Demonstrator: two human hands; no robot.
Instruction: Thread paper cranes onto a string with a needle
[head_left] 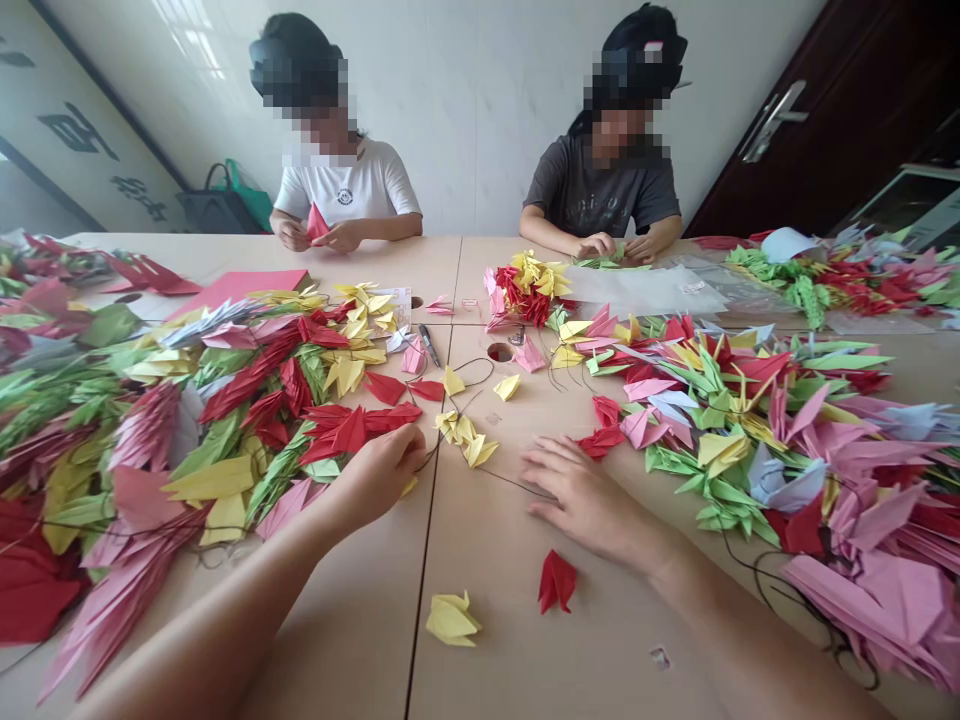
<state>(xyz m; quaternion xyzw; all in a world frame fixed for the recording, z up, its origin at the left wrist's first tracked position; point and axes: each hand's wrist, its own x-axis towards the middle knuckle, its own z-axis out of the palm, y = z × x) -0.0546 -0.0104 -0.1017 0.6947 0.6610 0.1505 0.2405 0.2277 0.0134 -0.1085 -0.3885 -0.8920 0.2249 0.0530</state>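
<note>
My left hand (382,468) is closed in a pinch on a thin dark string (450,420) beside a yellow folded paper piece, at the edge of a big heap of folded paper cranes (225,420). My right hand (581,495) lies flat on the table with fingers spread, pressing the string down, close to a red crane (600,440). A short strung row of yellow cranes (466,437) lies between my hands. Near me on the table lie a loose red crane (556,581) and a loose yellow crane (452,618).
Another heap of coloured cranes (787,430) covers the table's right side. Two people sit across the table, one holding a red paper (316,222), the other folding green paper (600,260). A pen (429,345), a red sheet (240,288) and a cable hole (499,352) lie mid-table.
</note>
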